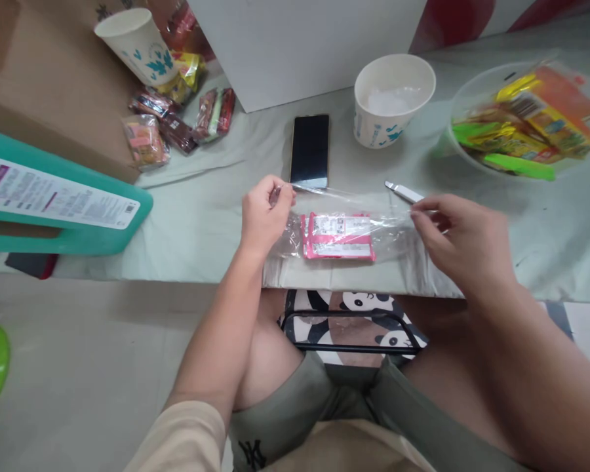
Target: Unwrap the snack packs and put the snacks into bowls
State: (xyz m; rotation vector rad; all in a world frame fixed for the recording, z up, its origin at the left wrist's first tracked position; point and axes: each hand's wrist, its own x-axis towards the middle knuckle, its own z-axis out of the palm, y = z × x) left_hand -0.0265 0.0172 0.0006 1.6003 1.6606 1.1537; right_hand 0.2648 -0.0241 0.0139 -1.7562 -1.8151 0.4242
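Observation:
A clear plastic bag lies near the front edge of the table, stretched between my two hands. Inside or under its film are pink-and-white snack packets, one overlapping another. My left hand pinches the bag's left upper corner, just below a dark phone. At the other end, my right hand has thumb and forefinger closed on the bag's right upper corner. A white-handled utility knife lies just beyond my right fingertips, its blade end pointing up and left.
A paper bowl with something whitish in it stands behind the knife. At right is a clear tub of colourful packets. Wrapped snacks, a tilted paper cup and a teal jug are at left. A white box stands behind.

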